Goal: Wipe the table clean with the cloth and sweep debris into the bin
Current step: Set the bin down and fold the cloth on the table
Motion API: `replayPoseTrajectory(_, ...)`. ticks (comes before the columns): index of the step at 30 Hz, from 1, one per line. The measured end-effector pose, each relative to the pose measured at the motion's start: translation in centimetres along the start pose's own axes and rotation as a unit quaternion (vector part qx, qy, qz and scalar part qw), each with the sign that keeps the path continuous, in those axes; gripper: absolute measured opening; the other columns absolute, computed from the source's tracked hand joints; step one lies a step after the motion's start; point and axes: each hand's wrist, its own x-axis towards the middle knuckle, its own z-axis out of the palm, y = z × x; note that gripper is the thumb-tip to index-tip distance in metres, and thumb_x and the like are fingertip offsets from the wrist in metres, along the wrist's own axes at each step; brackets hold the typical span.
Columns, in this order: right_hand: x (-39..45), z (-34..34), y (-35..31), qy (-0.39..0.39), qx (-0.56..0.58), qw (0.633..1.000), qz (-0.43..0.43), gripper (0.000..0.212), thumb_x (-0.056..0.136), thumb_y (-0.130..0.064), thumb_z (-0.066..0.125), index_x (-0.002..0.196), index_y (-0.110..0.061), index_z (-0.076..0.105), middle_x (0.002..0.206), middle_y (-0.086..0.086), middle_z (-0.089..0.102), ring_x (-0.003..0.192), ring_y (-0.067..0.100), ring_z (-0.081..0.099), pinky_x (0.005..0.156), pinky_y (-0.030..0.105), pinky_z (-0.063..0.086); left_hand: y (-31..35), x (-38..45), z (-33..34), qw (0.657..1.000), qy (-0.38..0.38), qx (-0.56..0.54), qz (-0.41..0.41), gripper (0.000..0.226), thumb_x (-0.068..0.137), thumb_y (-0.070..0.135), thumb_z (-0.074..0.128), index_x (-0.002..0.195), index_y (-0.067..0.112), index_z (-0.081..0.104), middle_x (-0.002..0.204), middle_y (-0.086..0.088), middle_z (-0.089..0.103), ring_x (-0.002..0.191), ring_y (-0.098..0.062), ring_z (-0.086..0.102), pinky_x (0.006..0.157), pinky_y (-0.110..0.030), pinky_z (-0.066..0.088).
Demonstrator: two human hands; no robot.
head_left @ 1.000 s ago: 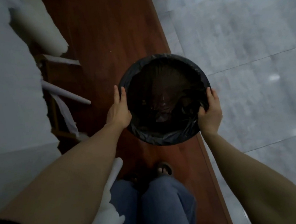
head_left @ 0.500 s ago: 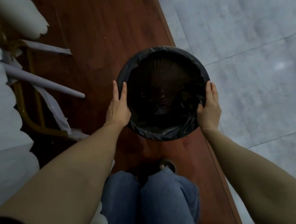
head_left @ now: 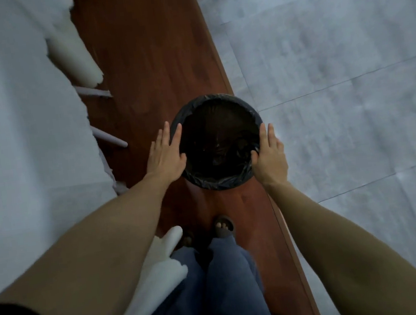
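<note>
A round bin [head_left: 224, 181] with a black plastic liner sits low over the red-brown wooden floor strip [head_left: 155, 45], just ahead of my feet. My left hand [head_left: 166, 160] lies flat against the bin's left rim, fingers stretched out and thumb at the edge. My right hand [head_left: 270, 157] presses the right rim with its thumb hooked over the liner. The bin is held between the two hands. The inside of the bin is dark, with a few crumpled bits at the bottom. The white table top [head_left: 13, 130] fills the left side. No cloth can be made out.
White table legs [head_left: 109, 138] slant down under the table's edge at left. Pale grey floor tiles [head_left: 338, 87] spread to the right of the wooden strip. My sandalled foot [head_left: 222, 226] and blue jeans [head_left: 219, 288] are below the bin. A white shape [head_left: 163, 266] lies beside my left forearm.
The bin has dropped lower and farther from the camera, toward the floor. My left fingers have flattened along its rim. More of my legs and feet shows.
</note>
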Motion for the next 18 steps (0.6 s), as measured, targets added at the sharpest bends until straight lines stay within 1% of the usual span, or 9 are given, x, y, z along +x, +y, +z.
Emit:
replayPoseTrajectory(5, -4.9, -7.3, -5.4, -0.013, -0.006, 1.000, -0.024, 0.072, 0.100, -0.023, 0.049, 0.159, -0.017, 0.009, 0.166, 0.003, 0.010, 0.148, 0.032, 0.019, 0.115, 0.046, 0.033, 1.2, -6.8, -7.5, 0.999, 0.032, -0.014, 0.023, 0.073, 0.103, 0.032, 0.044, 0.160, 0.024, -0.002, 0.167, -0.006, -0.010, 0.154, -0.027, -0.002, 0.124, -0.046, 0.012)
replayPoseTrajectory(9, -8.5, -11.5, -10.1, -0.006, 0.002, 0.998, -0.057, 0.071, 0.101, -0.025, 0.048, 0.159, -0.018, 0.007, 0.166, 0.001, 0.010, 0.151, 0.028, 0.013, 0.119, 0.044, 0.028, 1.1, -12.6, -12.7, 0.992, 0.088, -0.056, 0.070, 0.072, 0.103, 0.032, 0.046, 0.160, 0.024, 0.003, 0.167, -0.005, -0.005, 0.154, -0.024, -0.002, 0.123, -0.044, 0.008)
replayPoseTrajectory(12, -11.1, -13.3, -13.9, 0.008, 0.009, 0.996, -0.093, 0.070, 0.102, -0.026, 0.047, 0.159, -0.016, 0.008, 0.166, 0.003, 0.012, 0.152, 0.026, 0.011, 0.120, 0.042, 0.025, -0.9, -16.8, -15.6, 0.983, 0.136, -0.064, 0.109, 0.071, 0.103, 0.028, 0.048, 0.160, 0.023, 0.007, 0.167, -0.004, -0.001, 0.154, -0.023, 0.001, 0.123, -0.044, 0.008)
replayPoseTrajectory(15, -13.7, -13.4, -17.3, 0.022, 0.009, 0.993, -0.120, 0.068, 0.103, -0.029, 0.045, 0.159, -0.018, 0.008, 0.166, 0.000, 0.011, 0.153, 0.024, 0.008, 0.120, 0.041, 0.025, -5.1, -19.2, -17.9, 0.978, 0.157, -0.020, 0.138, 0.069, 0.103, 0.027, 0.048, 0.159, 0.022, 0.008, 0.167, -0.006, 0.003, 0.154, -0.025, 0.003, 0.124, -0.043, 0.009)
replayPoseTrajectory(17, -16.1, -12.8, -20.1, 0.033, 0.009, 0.989, -0.141, 0.067, 0.103, -0.030, 0.043, 0.159, -0.017, 0.009, 0.166, 0.001, 0.012, 0.153, 0.024, 0.008, 0.120, 0.040, 0.022, -8.8, -20.5, -19.5, 0.976, 0.151, 0.028, 0.152, 0.066, 0.105, 0.029, 0.043, 0.159, 0.022, 0.006, 0.167, -0.007, 0.002, 0.154, -0.026, 0.002, 0.124, -0.047, 0.009)
replayPoseTrajectory(18, -16.5, -12.7, -20.4, 0.030, 0.011, 0.989, -0.143, 0.066, 0.104, -0.030, 0.043, 0.159, -0.016, 0.009, 0.166, 0.001, 0.012, 0.153, 0.024, 0.009, 0.120, 0.040, 0.021, -9.6, -20.3, -20.0, 0.977, 0.133, 0.062, 0.154, 0.063, 0.106, 0.031, 0.039, 0.159, 0.022, 0.005, 0.167, -0.007, 0.001, 0.154, -0.025, 0.000, 0.124, -0.047, 0.008)
